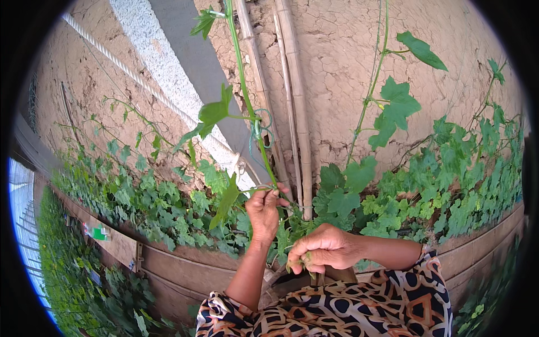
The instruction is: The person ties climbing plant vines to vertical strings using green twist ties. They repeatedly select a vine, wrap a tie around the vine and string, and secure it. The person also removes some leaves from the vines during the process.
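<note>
My left hand [264, 215] pinches the lower part of a climbing green vine stem [242, 80] between thumb and fingers. A lobed leaf [226, 201] on a stalk sticks out to the left of that hand. Higher up, thin teal twine [262, 126] loops loosely around the stem. My right hand [326, 249] is closed on a small clump of plant trimmings [306, 259], lower and to the right of the left hand. Its fingers hide part of the clump. Bamboo poles [297, 92] lean on the wall just behind the stem.
Behind the plants rises a cracked earthen wall [337, 54] with a grey and white post [168, 63]. A twisted white rope [139, 80] slants to a knot [239, 163] near my left hand. Leafy vines [450, 168] line the wall's foot. A board [120, 248] lies at the lower left.
</note>
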### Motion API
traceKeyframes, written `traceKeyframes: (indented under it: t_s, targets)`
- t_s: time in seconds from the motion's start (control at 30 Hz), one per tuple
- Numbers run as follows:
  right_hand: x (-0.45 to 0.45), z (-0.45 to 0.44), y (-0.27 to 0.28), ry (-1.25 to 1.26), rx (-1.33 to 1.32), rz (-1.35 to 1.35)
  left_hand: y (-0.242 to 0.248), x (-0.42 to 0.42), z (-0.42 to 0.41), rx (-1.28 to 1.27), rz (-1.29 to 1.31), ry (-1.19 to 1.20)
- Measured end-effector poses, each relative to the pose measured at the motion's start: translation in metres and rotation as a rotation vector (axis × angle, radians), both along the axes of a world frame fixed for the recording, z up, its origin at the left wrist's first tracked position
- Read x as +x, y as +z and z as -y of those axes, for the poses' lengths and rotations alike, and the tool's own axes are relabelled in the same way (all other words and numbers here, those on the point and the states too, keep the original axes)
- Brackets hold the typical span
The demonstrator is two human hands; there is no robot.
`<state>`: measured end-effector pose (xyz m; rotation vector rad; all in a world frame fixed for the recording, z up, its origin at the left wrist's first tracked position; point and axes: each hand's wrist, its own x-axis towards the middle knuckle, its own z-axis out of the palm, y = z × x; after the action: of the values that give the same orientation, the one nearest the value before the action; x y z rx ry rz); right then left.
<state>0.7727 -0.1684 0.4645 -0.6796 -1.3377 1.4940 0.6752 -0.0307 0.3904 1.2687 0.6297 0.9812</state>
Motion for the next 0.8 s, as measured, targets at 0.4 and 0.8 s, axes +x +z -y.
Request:
traceKeyframes:
  t_s: [0.4, 0.8]
  targets:
    - [0.01, -0.058, -0.062, -0.849, 0.497, 0.465, 0.0, -0.007, 0.011, -0.026, -0.002, 0.015]
    - [0.015, -0.075, -0.062, -0.995, 1.015, 1.045, -0.005, -0.013, 0.012, 0.018, 0.061, 0.042]
